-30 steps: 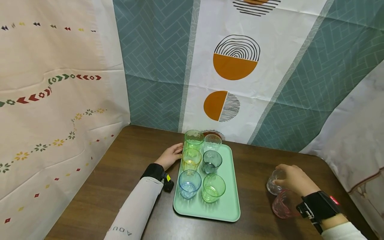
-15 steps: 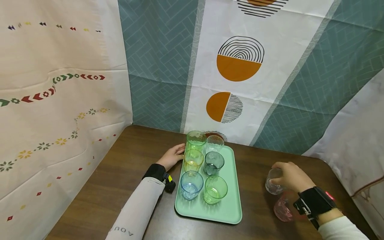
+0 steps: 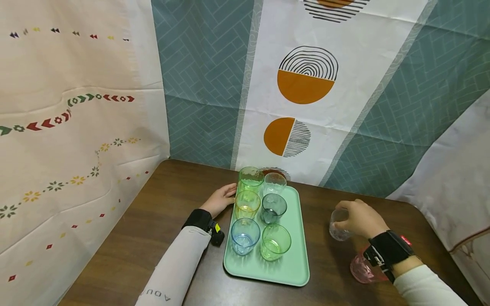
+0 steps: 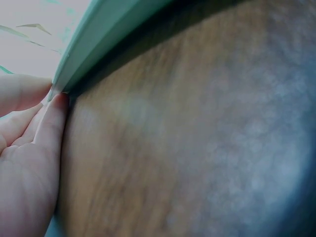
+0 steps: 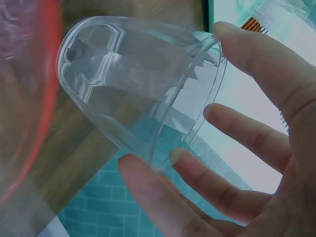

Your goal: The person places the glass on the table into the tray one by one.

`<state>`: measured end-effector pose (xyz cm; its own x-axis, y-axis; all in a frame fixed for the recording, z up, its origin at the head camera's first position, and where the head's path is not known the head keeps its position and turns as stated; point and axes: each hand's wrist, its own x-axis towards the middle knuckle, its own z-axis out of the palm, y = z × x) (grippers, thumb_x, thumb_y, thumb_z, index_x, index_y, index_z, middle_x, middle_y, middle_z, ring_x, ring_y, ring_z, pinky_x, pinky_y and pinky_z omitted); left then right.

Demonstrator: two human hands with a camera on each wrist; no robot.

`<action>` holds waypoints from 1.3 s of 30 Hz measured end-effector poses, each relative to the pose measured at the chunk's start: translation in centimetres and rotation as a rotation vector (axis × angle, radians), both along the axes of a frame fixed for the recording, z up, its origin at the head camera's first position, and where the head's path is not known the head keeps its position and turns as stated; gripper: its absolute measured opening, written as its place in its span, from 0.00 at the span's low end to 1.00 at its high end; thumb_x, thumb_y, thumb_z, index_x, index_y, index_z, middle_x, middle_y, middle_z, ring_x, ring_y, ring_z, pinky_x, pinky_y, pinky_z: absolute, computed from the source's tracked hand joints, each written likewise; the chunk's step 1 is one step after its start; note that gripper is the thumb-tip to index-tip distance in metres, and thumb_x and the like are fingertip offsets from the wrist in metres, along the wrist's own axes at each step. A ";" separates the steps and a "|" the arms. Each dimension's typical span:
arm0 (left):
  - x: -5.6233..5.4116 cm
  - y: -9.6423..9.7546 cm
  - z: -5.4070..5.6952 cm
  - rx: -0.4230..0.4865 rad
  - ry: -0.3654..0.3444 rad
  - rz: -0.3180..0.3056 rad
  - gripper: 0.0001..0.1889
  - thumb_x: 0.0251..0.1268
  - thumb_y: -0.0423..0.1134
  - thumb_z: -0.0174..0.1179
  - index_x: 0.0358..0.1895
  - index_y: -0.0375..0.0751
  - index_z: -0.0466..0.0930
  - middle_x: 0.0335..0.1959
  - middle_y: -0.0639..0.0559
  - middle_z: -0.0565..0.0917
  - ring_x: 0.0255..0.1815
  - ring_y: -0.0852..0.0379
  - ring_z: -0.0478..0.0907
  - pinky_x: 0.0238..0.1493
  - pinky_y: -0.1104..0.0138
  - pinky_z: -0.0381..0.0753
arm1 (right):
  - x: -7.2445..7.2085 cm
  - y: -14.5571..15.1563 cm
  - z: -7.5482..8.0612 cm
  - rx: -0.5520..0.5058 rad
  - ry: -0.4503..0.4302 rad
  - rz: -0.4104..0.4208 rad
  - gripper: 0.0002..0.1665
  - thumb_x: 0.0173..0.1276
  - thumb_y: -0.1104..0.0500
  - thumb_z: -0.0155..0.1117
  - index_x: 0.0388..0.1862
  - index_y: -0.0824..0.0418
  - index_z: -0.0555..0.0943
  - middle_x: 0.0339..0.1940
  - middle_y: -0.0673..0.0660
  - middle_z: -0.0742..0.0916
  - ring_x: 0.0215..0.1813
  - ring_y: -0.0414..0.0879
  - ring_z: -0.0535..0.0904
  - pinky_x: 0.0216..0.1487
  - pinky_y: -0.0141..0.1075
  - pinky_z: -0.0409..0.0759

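My right hand (image 3: 360, 219) grips a clear drinking glass (image 5: 123, 74) near its rim from above, thumb on one side and fingers on the other. Whether the glass touches the table cannot be told. Against the left edge of a mint-green tray (image 3: 281, 272), my left hand (image 3: 219, 200) rests with its thumb and fingertips touching the rim. On that tray, glasses stand in two columns: green (image 3: 250, 180), yellow (image 3: 247, 204) and blue (image 3: 245, 236) at left; clear (image 3: 274, 183), grey (image 3: 273, 208) and green (image 3: 275, 242) at right.
A pink glass (image 3: 363, 267) stands on the brown wooden table (image 3: 321, 267), partly behind my right wrist. Patterned cloths (image 3: 206, 85) hang along the back and both sides of the table.
My right hand has moved left and slightly away from me with the clear glass, apart from the pink one. The left hand stays at the tray. The head view has shifted a little.
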<state>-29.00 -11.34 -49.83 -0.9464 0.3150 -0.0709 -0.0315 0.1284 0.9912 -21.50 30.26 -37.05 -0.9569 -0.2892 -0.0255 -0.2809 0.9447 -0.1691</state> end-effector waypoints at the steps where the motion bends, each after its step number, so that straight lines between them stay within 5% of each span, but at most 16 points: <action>1: 0.1 0.0 0.0 0.000 -0.002 0.003 0.32 0.76 0.24 0.50 0.80 0.30 0.52 0.78 0.34 0.61 0.78 0.42 0.58 0.75 0.52 0.62 | -0.1 -0.2 0.0 -0.004 0.002 0.003 0.30 0.51 0.51 0.82 0.49 0.65 0.85 0.43 0.64 0.87 0.49 0.65 0.81 0.42 0.57 0.81; 20: 0.6 -0.2 0.3 -0.026 0.015 -0.007 0.32 0.77 0.25 0.49 0.80 0.29 0.50 0.78 0.33 0.60 0.79 0.41 0.57 0.75 0.52 0.63 | -2.9 -2.6 1.6 -0.082 -0.012 0.006 0.32 0.59 0.52 0.79 0.56 0.70 0.83 0.49 0.68 0.86 0.55 0.69 0.78 0.47 0.58 0.81; 39: 0.8 0.1 0.9 -0.007 0.010 -0.016 0.31 0.78 0.25 0.48 0.80 0.28 0.50 0.78 0.33 0.59 0.79 0.41 0.57 0.76 0.52 0.61 | -4.8 -5.8 1.4 -0.045 0.013 0.043 0.31 0.64 0.55 0.75 0.62 0.71 0.80 0.50 0.70 0.85 0.55 0.68 0.77 0.48 0.57 0.80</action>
